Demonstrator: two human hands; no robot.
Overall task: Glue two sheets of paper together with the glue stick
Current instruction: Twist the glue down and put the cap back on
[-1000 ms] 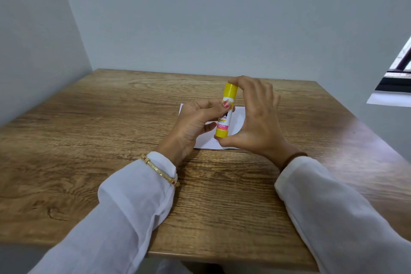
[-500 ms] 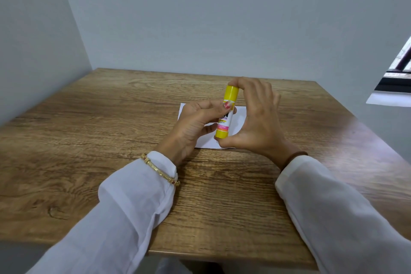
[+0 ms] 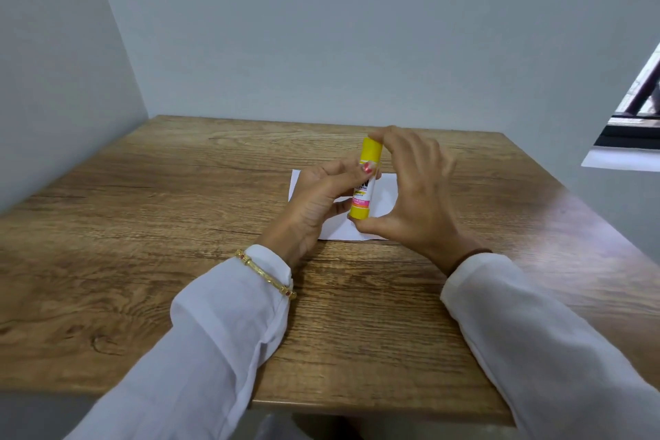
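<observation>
Little has moved vs 0.5 s ago: glue stick (image 3: 365,182) and both hands sit in about the same spot, the right hand (image 3: 410,189) w/ fingertips at the cap end, thumb under the base. Left hand (image 3: 321,195) pinches the barrel mid-way, fingers curled round the label; right hand spans the stick end to end, fingertips on the yellow cap (image 3: 371,150), thumb at the bottom. Both hands clamped on the stick, close together, held above the white paper (image 3: 384,195) on the wooden table (image 3: 178,225). Prob reason for this hold: left steadies the body while right works the cap off, or twists the base; can't tell which. Kept over the sheet so it can go straight down once open. Stick's long axis runs near upright in view, tilted slightly, cap end up and away from the person, base toward them and down near the paper. Cap looks on, so no glue applied yet, I'd judge. Only one paper outline visible; whether two sheets are stacked there can't be told, hands hide much of it.
</observation>
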